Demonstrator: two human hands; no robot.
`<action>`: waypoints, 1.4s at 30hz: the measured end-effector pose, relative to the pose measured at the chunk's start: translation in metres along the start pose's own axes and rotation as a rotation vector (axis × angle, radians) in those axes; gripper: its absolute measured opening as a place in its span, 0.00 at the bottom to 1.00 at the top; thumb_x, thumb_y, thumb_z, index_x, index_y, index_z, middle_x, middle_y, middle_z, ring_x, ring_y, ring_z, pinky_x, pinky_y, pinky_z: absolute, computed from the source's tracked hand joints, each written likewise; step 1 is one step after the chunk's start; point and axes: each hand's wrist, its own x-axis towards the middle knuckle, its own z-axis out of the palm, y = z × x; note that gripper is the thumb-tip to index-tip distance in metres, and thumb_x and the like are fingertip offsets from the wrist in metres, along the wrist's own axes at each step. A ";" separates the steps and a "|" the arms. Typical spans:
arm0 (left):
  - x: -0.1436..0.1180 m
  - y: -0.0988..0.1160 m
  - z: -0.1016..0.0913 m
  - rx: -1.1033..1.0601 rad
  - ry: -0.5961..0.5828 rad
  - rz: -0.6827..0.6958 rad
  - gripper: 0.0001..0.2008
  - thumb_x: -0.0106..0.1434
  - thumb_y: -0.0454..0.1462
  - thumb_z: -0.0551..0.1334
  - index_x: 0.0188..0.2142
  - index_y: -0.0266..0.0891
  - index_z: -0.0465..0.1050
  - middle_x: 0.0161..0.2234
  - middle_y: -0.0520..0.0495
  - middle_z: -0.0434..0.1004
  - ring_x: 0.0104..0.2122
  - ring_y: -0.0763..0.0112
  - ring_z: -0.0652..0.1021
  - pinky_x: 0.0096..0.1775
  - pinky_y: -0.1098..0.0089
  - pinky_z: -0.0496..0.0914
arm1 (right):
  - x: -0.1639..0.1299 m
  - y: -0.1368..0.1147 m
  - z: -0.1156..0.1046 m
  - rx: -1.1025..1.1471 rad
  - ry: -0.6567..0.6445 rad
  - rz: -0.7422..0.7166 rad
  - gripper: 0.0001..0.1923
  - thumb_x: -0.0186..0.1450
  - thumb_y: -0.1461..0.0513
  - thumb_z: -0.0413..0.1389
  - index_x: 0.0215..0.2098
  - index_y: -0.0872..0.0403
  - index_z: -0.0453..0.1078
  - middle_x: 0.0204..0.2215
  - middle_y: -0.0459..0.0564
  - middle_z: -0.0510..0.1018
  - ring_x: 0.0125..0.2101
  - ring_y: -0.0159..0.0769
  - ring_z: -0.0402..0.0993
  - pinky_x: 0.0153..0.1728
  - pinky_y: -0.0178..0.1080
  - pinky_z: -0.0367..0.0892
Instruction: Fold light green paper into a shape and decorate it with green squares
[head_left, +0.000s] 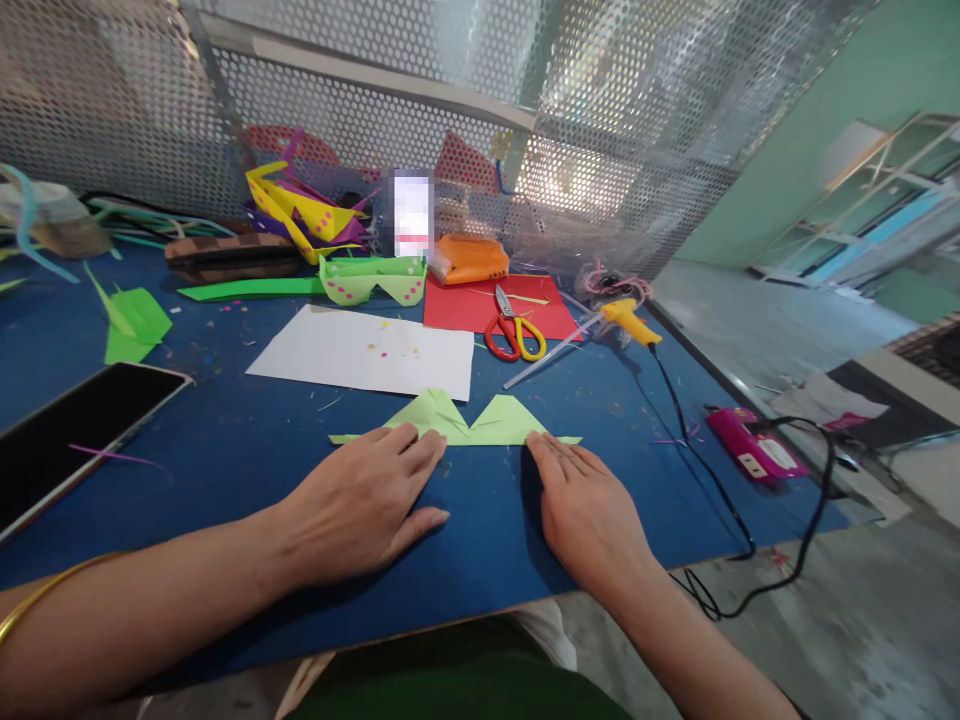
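Observation:
A light green sheet of paper point(504, 422), cut or folded into two peaks with a notch between them, lies on the blue table in front of me. My left hand point(367, 490) rests palm down at its left half, fingertips pressing the lower edge and thumb stretched out on the table. At the right end of the same edge, the fingertips of my right hand point(581, 490) press the paper down; its thumb is hard to make out. Neither hand is wrapped around anything. Just behind the paper lies a white sheet point(315, 345) with small coloured scraps on it.
Scissors point(517, 335) lie on red paper point(457, 305), beside a yellow glue gun point(632, 318) with a glue stick. Its black cord runs to a pink power strip point(754, 443). Green paper glasses point(373, 282), an orange packet point(471, 260) and a phone point(67, 430) also lie here.

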 end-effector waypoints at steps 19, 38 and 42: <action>0.018 0.011 -0.005 0.104 -0.040 -0.014 0.27 0.69 0.49 0.51 0.58 0.33 0.67 0.51 0.33 0.72 0.45 0.51 0.72 0.41 0.56 0.66 | -0.009 0.017 -0.014 -0.066 0.028 0.051 0.22 0.64 0.70 0.47 0.54 0.69 0.69 0.49 0.61 0.79 0.53 0.50 0.72 0.56 0.54 0.61; 0.000 0.005 -0.009 0.083 -0.077 -0.046 0.24 0.71 0.44 0.47 0.54 0.29 0.69 0.52 0.35 0.72 0.46 0.53 0.72 0.47 0.56 0.66 | 0.015 -0.021 -0.007 0.099 -0.043 -0.143 0.24 0.70 0.62 0.45 0.57 0.72 0.66 0.53 0.66 0.75 0.53 0.49 0.73 0.54 0.49 0.67; -0.018 -0.006 -0.013 0.126 -0.065 -0.097 0.24 0.71 0.44 0.46 0.52 0.30 0.72 0.50 0.35 0.74 0.46 0.53 0.74 0.49 0.56 0.66 | 0.003 0.000 -0.008 0.044 -0.024 -0.113 0.23 0.71 0.62 0.45 0.57 0.71 0.66 0.51 0.66 0.76 0.52 0.48 0.74 0.52 0.49 0.69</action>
